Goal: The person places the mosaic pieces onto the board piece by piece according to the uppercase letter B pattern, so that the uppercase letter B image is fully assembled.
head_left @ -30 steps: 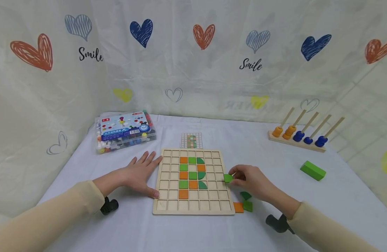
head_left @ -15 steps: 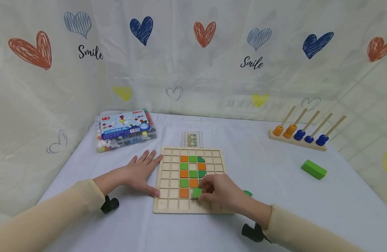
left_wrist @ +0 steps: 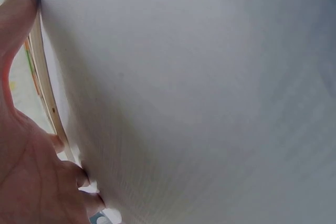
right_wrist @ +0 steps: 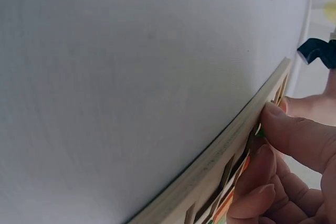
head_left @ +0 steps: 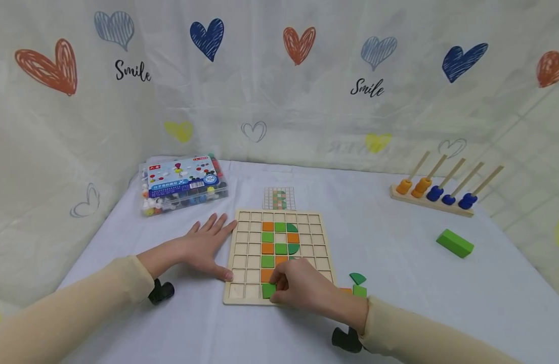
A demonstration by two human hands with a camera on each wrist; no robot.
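Observation:
A wooden grid board lies on the white-covered table, with orange, green and dark green tiles in its middle columns. My right hand pinches a light green square tile between thumb and fingers at the board's bottom row, just below an orange tile. The right wrist view shows the thumb right at the board's edge, with only a sliver of green showing. My left hand lies spread beside the board, thumb and fingertips at its left edge. The right hand covers some cells in the lower rows.
A printed pattern card lies behind the board. Loose tiles, including a dark green quarter-round and a green square, lie to its right. Farther out are a plastic case, a bead peg stand and a green block.
My right hand has carried the green square tile from the board's right edge leftward and down to the bottom row. The left hand stays at the left edge.

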